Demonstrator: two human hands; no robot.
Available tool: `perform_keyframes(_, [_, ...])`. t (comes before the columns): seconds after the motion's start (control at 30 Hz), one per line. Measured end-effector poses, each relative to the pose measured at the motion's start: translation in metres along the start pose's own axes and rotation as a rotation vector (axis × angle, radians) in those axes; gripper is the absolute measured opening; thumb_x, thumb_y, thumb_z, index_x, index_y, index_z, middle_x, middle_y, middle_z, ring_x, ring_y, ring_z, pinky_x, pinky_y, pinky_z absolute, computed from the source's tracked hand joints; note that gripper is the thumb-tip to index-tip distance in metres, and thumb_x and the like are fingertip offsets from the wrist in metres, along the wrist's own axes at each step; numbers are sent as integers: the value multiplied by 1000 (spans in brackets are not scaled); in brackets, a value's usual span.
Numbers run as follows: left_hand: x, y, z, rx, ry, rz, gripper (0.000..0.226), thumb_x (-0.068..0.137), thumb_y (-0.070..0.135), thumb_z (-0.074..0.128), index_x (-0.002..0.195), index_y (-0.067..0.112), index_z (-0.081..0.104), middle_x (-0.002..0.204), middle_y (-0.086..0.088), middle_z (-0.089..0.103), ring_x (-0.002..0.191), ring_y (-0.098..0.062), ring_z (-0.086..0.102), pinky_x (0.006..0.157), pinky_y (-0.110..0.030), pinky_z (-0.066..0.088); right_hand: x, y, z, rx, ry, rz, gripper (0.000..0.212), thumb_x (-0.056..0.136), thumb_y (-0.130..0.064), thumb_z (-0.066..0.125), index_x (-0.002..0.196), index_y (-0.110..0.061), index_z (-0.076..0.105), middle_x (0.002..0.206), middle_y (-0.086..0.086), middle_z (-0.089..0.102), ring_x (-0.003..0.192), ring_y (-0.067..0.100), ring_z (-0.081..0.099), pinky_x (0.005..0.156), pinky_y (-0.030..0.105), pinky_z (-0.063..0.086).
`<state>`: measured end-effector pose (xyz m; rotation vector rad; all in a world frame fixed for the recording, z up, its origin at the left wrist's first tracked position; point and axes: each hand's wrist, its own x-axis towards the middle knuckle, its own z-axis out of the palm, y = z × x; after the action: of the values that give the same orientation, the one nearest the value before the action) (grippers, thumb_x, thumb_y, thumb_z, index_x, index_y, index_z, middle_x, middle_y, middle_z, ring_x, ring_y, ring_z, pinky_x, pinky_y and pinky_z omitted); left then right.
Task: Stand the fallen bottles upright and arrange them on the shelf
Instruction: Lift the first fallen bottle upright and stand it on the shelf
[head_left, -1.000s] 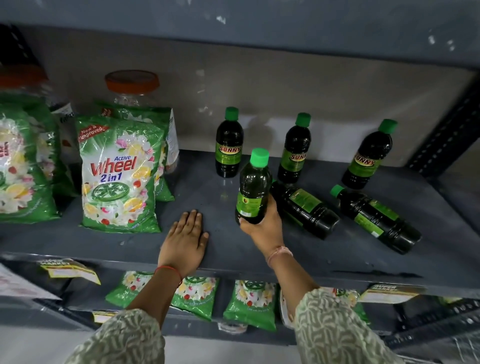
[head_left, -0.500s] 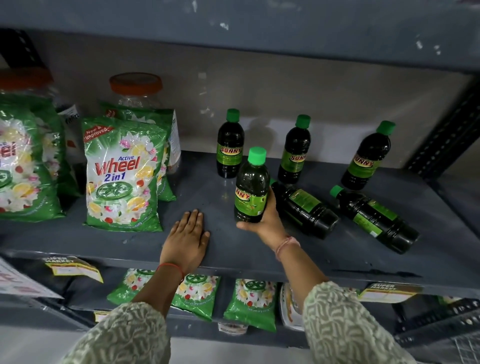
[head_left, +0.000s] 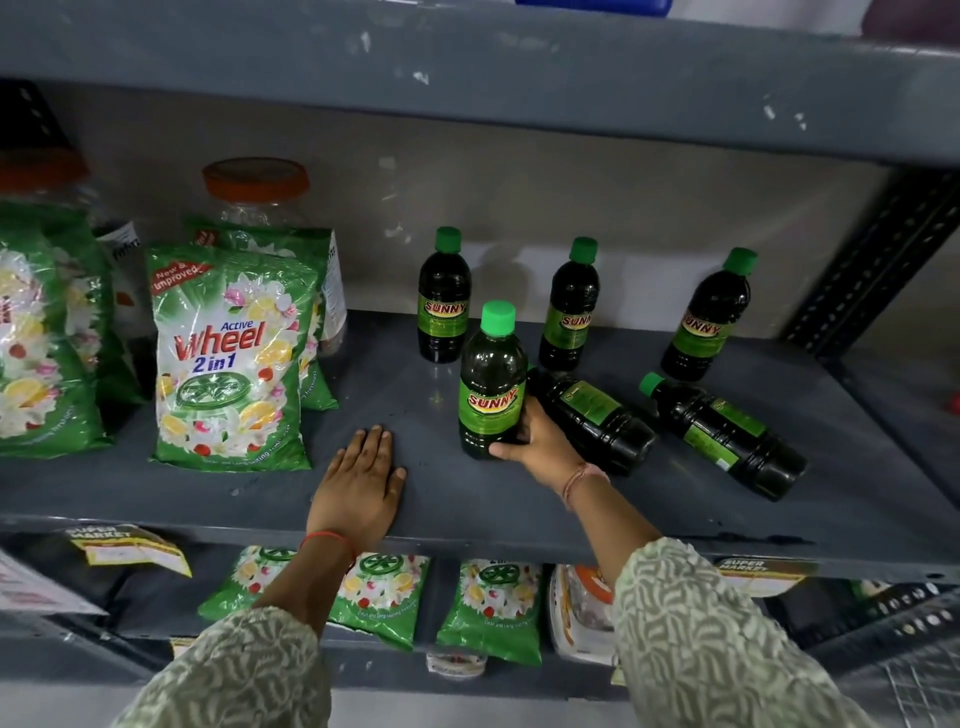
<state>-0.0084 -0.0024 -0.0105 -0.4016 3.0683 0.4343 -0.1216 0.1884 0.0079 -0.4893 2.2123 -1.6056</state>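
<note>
Dark bottles with green caps and green "SUNNY" labels sit on the grey shelf. One upright bottle stands at the middle, and my right hand is wrapped around its lower right side. Three more stand upright near the back wall: a left one, a middle one and a right one. Two bottles lie on their sides: one just behind my right hand, another further right. My left hand rests flat on the shelf, fingers together, holding nothing.
Green "Active Wheel 2in1" detergent bags stand at the left, with orange-lidded clear jars behind them. More bags sit on the shelf below. A perforated metal upright borders the right side. An upper shelf hangs overhead.
My right hand turned the held bottle so its label faces front and set it standing on the shelf. The left hand stayed put; the view rose slightly.
</note>
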Motion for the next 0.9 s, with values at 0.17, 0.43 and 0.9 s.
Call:
perform_keyframes(0.17, [0, 1, -2, 5, 7, -1, 56, 96, 37, 17, 145, 12, 4, 158, -3, 3, 146, -17, 0, 120, -33, 2, -2, 0, 10, -10, 170, -53, 74, 61, -4, 81, 124, -8, 41, 118, 6, 54, 115, 23, 51, 96, 31, 39])
perform_keyframes(0.43, [-3, 0, 0, -11, 20, 1, 59, 94, 39, 16, 145, 11, 8, 158, -5, 7, 146, -19, 4, 120, -35, 5, -10, 1, 15, -25, 204, -49, 69, 64, -7, 80, 123, -11, 45, 116, 5, 58, 110, 20, 54, 96, 32, 42])
perform_keyframes(0.9, [-1, 1, -1, -7, 6, -4, 56, 97, 34, 21, 145, 11, 5, 158, -4, 4, 146, -19, 0, 121, -34, 4, -47, -7, 22, -74, 218, -30, 61, 65, -11, 80, 118, -12, 50, 109, 2, 61, 99, 11, 54, 89, 25, 42])
